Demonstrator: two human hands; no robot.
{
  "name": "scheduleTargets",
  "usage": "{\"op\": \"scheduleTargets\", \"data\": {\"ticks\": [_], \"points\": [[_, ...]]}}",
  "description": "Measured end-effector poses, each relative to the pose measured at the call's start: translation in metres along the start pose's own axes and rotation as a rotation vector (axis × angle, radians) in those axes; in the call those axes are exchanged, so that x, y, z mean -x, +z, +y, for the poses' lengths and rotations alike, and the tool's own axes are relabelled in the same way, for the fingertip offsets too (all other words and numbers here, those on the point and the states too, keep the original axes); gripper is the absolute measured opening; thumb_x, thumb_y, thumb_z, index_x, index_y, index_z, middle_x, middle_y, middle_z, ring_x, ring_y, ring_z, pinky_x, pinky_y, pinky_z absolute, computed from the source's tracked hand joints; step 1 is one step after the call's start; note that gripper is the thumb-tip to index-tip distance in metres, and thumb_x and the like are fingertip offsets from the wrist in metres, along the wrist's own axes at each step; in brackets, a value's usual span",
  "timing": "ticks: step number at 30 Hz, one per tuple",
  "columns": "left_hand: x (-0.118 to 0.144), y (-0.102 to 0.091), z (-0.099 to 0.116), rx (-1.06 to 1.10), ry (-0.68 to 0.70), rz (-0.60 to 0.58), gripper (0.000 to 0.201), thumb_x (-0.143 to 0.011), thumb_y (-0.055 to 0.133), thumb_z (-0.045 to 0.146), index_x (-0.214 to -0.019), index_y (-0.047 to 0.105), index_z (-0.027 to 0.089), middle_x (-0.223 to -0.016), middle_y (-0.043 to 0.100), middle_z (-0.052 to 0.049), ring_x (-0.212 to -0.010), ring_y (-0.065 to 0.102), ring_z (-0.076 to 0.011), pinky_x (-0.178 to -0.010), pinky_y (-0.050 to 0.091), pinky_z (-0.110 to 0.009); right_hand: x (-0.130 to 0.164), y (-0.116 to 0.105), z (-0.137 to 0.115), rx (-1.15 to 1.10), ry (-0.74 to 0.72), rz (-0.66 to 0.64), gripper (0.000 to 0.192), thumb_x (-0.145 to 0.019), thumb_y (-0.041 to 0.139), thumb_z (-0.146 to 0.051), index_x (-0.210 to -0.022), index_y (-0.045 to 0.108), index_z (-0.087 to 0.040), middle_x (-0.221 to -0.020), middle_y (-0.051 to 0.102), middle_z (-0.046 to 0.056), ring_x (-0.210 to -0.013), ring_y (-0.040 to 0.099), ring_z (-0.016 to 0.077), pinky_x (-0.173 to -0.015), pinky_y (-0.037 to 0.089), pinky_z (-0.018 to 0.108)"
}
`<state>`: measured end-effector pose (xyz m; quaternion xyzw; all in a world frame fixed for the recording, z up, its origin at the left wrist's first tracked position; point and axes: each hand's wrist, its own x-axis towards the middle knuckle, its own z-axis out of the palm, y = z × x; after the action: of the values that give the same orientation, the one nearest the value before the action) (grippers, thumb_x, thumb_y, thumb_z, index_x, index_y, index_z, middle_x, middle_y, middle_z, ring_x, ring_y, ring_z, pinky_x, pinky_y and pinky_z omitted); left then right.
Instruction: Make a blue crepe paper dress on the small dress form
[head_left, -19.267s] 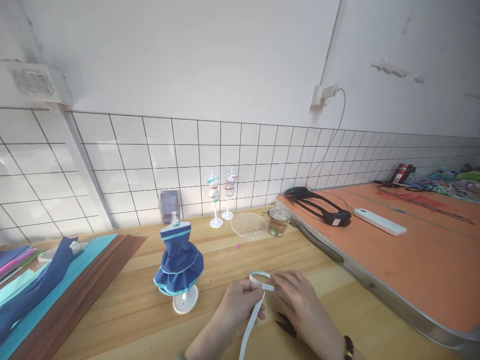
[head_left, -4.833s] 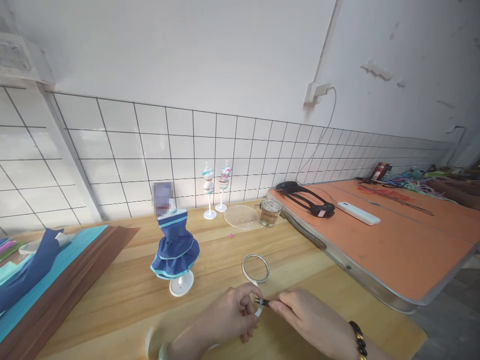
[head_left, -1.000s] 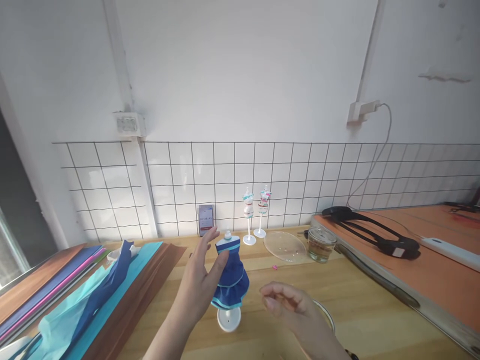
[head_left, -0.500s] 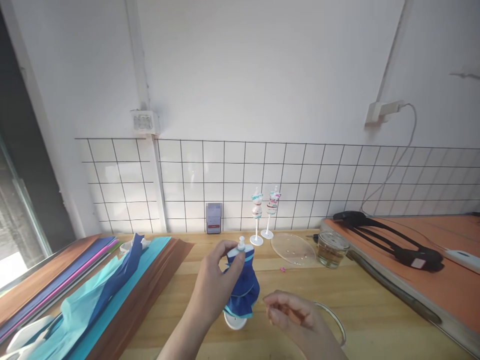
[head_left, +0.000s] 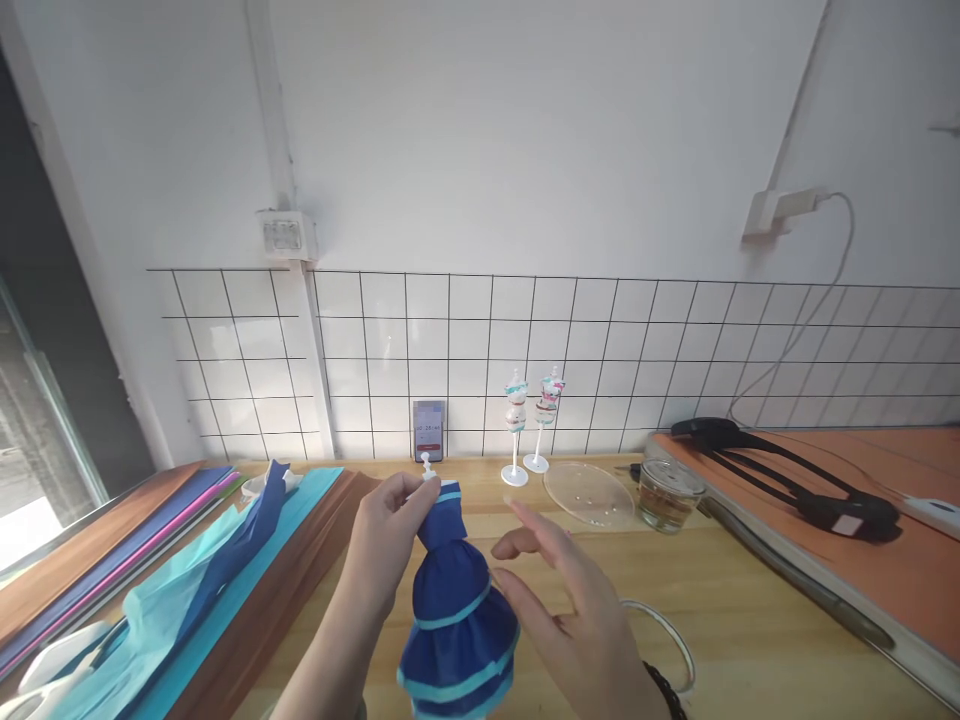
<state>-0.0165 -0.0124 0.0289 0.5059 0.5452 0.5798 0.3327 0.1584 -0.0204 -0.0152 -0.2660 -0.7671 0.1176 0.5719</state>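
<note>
A small white doll mannequin [head_left: 427, 466] wears a dark blue dress [head_left: 454, 585] with tiered ruffles edged in light turquoise. My left hand [head_left: 384, 530] pinches it at the shoulder, just under the neck knob. The mannequin leans, its top toward the left, and the skirt hides its stand. To the right of the dress is my right hand [head_left: 574, 610], fingers apart and curved, holding nothing. Its thumb tip is close to the skirt's side; whether it touches I cannot tell.
Two small mannequins [head_left: 516, 425] stand by the tiled wall, near a phone [head_left: 429, 430]. A clear round disc [head_left: 589, 492] with tiny beads lies beside a glass jar [head_left: 669, 495]. Fabric strips [head_left: 247, 590] and white-handled scissors [head_left: 64, 655] are at left. A pale ring [head_left: 679, 640] lies at right.
The mannequin has come closer and tilted, its top moving left and its skirt swinging lower. My right hand has risen toward the dress and its fingers have spread.
</note>
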Motion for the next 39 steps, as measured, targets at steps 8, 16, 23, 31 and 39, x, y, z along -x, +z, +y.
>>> {"op": "scheduleTargets", "data": {"ticks": [8, 16, 23, 31, 39], "points": [[-0.002, 0.017, -0.014, -0.036, -0.115, -0.088, 0.035, -0.07, 0.058, 0.039, -0.048, 0.037, 0.021, -0.051, 0.033, 0.007, -0.05, 0.035, -0.0112, -0.049, 0.027, -0.023, -0.012, -0.004, -0.001, 0.288, -0.359, -0.18, 0.06, -0.086, 0.047, -0.001, -0.139, 0.027, -0.02, -0.094, 0.066, 0.008, -0.086, 0.057, 0.022, -0.073, 0.049, 0.039], [-0.002, 0.026, -0.02, -0.113, -0.136, -0.098, 0.032, -0.069, 0.056, 0.035, -0.047, 0.035, 0.022, -0.049, 0.032, 0.008, -0.05, 0.032, -0.0115, -0.048, 0.027, -0.023, -0.011, 0.0, 0.004, 0.46, -0.475, -0.21, 0.054, -0.087, 0.043, -0.002, -0.138, 0.031, -0.014, -0.086, 0.067, 0.008, -0.08, 0.057, 0.0226, -0.068, 0.044, 0.039], [-0.002, 0.025, -0.019, -0.136, -0.131, -0.122, 0.034, -0.07, 0.055, 0.039, -0.048, 0.035, 0.022, -0.05, 0.033, 0.007, -0.052, 0.035, -0.0121, -0.05, 0.028, -0.024, -0.01, 0.003, 0.006, 0.418, -0.419, -0.18, 0.059, -0.086, 0.044, -0.001, -0.141, 0.026, -0.016, -0.078, 0.064, 0.006, -0.072, 0.054, 0.0212, -0.065, 0.045, 0.037], [-0.007, 0.017, -0.02, -0.131, -0.127, -0.059, 0.034, -0.071, 0.057, 0.039, -0.048, 0.039, 0.02, -0.05, 0.037, 0.007, -0.053, 0.039, -0.0129, -0.051, 0.03, -0.024, -0.008, -0.001, -0.003, -0.19, 0.148, -0.161, 0.022, -0.087, 0.051, -0.02, -0.105, 0.063, -0.024, -0.078, 0.058, 0.002, -0.074, 0.056, 0.0173, -0.068, 0.048, 0.03], [-0.009, 0.013, -0.022, -0.134, -0.084, 0.056, 0.034, -0.073, 0.055, 0.04, -0.048, 0.042, 0.02, -0.048, 0.042, 0.005, -0.052, 0.043, -0.0141, -0.051, 0.032, -0.025, -0.011, 0.007, 0.006, -0.618, 0.764, -0.295, 0.019, -0.076, 0.066, -0.044, -0.086, 0.076, -0.03, -0.071, 0.053, -0.001, -0.069, 0.05, 0.0131, -0.063, 0.042, 0.025]]}}
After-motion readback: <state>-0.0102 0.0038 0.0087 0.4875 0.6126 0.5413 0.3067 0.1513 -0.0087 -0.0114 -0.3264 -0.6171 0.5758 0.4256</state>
